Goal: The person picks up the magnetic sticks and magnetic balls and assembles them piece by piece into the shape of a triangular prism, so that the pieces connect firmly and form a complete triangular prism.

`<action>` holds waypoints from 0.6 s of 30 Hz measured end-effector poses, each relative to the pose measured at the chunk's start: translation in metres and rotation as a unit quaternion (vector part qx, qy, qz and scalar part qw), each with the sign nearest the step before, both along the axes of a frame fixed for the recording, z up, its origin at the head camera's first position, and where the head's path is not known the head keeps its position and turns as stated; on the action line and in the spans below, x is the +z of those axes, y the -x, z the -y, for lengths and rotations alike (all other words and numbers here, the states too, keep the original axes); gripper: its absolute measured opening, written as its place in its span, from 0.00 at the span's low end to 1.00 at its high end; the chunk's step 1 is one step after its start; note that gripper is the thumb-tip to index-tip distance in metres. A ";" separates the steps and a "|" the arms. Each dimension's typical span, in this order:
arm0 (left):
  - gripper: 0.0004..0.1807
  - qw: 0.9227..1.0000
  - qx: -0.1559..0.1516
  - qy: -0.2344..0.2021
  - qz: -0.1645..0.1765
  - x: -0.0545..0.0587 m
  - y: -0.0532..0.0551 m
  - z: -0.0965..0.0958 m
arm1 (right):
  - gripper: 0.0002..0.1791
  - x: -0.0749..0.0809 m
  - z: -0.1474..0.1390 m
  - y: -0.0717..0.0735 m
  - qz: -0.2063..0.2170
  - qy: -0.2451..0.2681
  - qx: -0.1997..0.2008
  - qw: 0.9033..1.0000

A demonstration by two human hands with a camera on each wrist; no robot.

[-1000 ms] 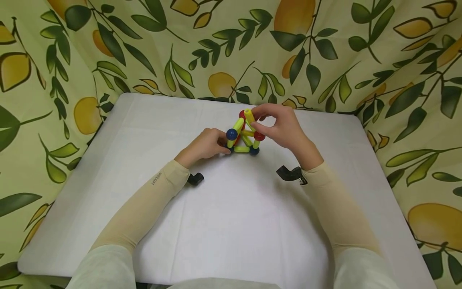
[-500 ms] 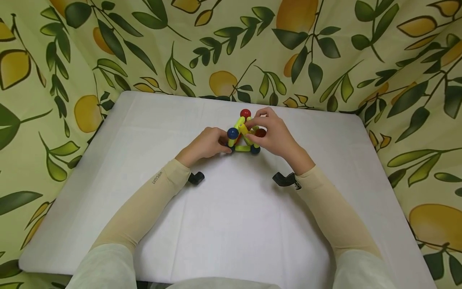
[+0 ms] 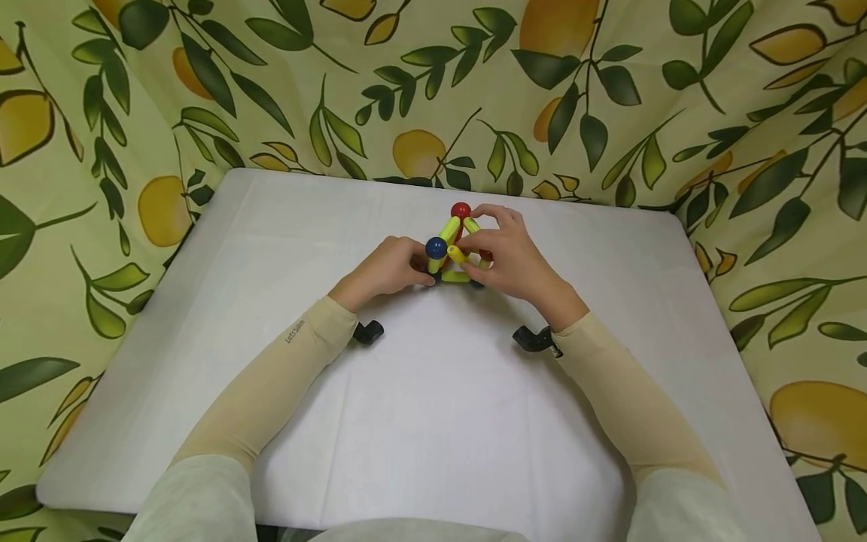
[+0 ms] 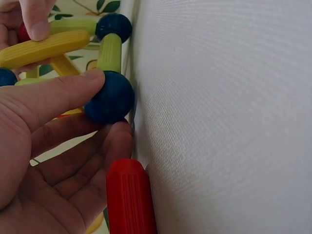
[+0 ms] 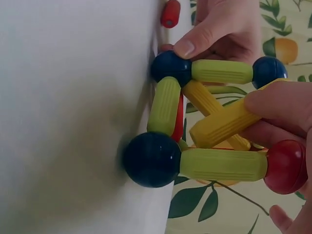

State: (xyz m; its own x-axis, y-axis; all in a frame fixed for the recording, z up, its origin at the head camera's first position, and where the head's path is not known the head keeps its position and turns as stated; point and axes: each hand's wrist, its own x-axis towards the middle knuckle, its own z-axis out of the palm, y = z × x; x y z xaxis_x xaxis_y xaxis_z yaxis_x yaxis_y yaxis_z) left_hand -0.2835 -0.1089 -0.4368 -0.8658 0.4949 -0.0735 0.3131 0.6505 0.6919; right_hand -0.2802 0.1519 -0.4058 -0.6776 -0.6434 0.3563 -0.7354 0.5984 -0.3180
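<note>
A frame of yellow-green rods (image 5: pixel 223 164) joined by blue and red balls stands on the table. My left hand (image 3: pixel 387 267) holds its lower left blue ball (image 4: pixel 109 97) between thumb and fingers. With thumb and fingers, my right hand (image 3: pixel 513 254) pinches a loose yellow rod (image 5: pixel 219 124) at the front of the frame, between the upper blue ball (image 3: pixel 436 248) and the right red ball (image 5: pixel 286 166). Another yellow rod (image 5: pixel 204 98) runs diagonally inside the frame. A red ball (image 3: pixel 460 210) tops the back. In the head view my right fingers hide part of the frame's right side.
A separate red rod (image 4: pixel 129 200) lies beside my left hand on the white table (image 3: pixel 433 421). A leaf-and-fruit patterned curtain (image 3: pixel 420 98) hangs behind and at both sides. Black wrist mounts (image 3: pixel 531 339) stick out from the sleeves.
My right hand has moved left and slightly down with the yellow rod, from above the right red ball to the front middle of the frame. The left hand keeps its place.
</note>
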 end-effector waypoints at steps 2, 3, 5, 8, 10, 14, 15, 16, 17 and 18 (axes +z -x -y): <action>0.18 1.000 -0.002 -0.002 -0.001 0.000 0.000 0.001 | 0.14 0.001 0.001 0.001 -0.017 -0.025 0.008 1.000; 0.18 1.000 -0.003 -0.003 -0.002 0.001 0.000 0.001 | 0.14 0.001 0.001 0.001 -0.027 -0.038 0.010 0.999; 0.18 1.000 -0.004 -0.004 -0.003 0.001 0.000 0.001 | 0.15 0.002 0.002 0.002 -0.046 -0.062 0.013 0.997; 0.18 1.000 -0.004 -0.003 -0.005 0.001 -0.001 0.001 | 0.16 0.004 0.004 0.003 -0.066 -0.094 0.016 0.993; 0.18 1.000 -0.004 -0.003 -0.005 0.001 -0.001 0.001 | 0.16 0.005 0.006 0.003 -0.073 -0.114 0.016 0.991; 0.18 1.000 -0.003 -0.001 -0.006 0.001 -0.001 0.001 | 0.16 0.006 0.009 0.003 -0.077 -0.145 0.014 0.986; 0.18 1.000 -0.003 -0.001 -0.005 0.001 -0.001 0.001 | 0.15 0.006 0.010 0.003 -0.078 -0.150 0.013 0.986; 0.18 1.000 -0.003 -0.001 -0.005 0.001 -0.001 0.001 | 0.15 0.006 0.010 0.002 -0.079 -0.153 0.013 0.985; 0.18 1.000 -0.003 -0.001 -0.005 0.001 -0.001 0.001 | 0.15 0.006 0.011 0.002 -0.080 -0.154 0.012 0.985; 0.18 1.000 -0.003 -0.001 -0.004 0.001 -0.001 0.001 | 0.15 0.006 0.011 0.002 -0.082 -0.153 0.012 0.985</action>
State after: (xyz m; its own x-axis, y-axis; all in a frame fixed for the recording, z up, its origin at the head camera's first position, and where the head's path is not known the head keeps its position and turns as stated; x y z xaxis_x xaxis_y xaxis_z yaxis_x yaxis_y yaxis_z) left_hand -0.2826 -0.1101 -0.4354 -0.8631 0.5007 -0.0661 0.3226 0.6473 0.6906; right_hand -0.2826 0.1410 -0.3997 -0.6106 -0.7527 0.2463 -0.7769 0.6297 -0.0016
